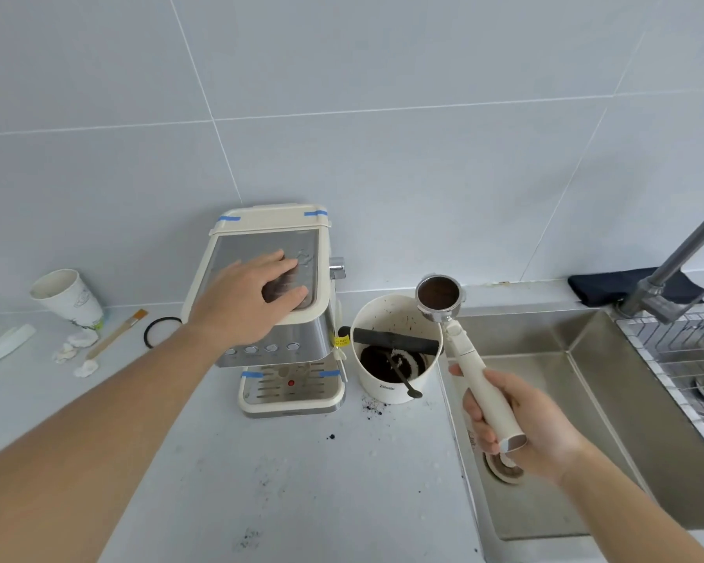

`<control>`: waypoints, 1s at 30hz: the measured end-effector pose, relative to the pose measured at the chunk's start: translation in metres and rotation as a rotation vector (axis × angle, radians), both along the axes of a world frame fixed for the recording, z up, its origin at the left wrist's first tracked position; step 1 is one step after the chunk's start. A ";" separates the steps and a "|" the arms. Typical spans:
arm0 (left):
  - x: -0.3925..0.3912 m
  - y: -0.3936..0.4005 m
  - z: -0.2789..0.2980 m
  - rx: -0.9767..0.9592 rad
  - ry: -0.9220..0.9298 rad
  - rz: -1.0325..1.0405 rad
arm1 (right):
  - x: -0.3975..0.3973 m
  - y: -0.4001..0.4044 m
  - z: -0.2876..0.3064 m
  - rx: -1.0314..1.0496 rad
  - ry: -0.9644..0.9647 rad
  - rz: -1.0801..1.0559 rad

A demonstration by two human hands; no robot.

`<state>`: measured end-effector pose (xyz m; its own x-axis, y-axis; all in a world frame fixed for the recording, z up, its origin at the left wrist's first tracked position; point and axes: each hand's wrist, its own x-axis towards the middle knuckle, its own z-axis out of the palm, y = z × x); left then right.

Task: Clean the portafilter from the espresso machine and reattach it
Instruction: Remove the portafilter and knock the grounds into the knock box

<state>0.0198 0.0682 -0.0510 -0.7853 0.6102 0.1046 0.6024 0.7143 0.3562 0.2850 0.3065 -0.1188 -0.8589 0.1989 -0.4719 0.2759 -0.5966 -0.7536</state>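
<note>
Evidently freed from the espresso machine (pixel 279 310), the portafilter (pixel 439 296) hangs basket-up above the knock box (pixel 395 351), its used grounds presumably about to be dumped. Right hand (pixel 521 424) wraps the handle, arm extended; left hand (pixel 253 296) lies flat, fingers spread, steadying the machine top.

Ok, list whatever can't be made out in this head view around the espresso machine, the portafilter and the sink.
- Espresso machine: the group head under the front overhang is hidden by the machine's own body; the left hand covers part of the top plate.
- Portafilter: the right hand wraps the handle; grounds cover the basket floor.
- Sink: the drain is partly hidden behind the right hand; its right side is cut off by the frame edge.
- Knock box lettering: too small to read.
</note>
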 end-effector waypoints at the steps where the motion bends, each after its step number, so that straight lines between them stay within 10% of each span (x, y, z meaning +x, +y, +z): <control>1: -0.001 -0.001 -0.001 -0.004 0.004 0.001 | -0.002 0.003 -0.002 0.022 -0.006 -0.007; 16: -0.002 0.000 -0.002 0.009 0.029 0.023 | -0.027 0.012 -0.030 0.291 -0.138 -0.087; 30: -0.008 -0.001 -0.006 -0.014 0.037 0.012 | -0.038 0.011 -0.037 1.176 -0.253 0.050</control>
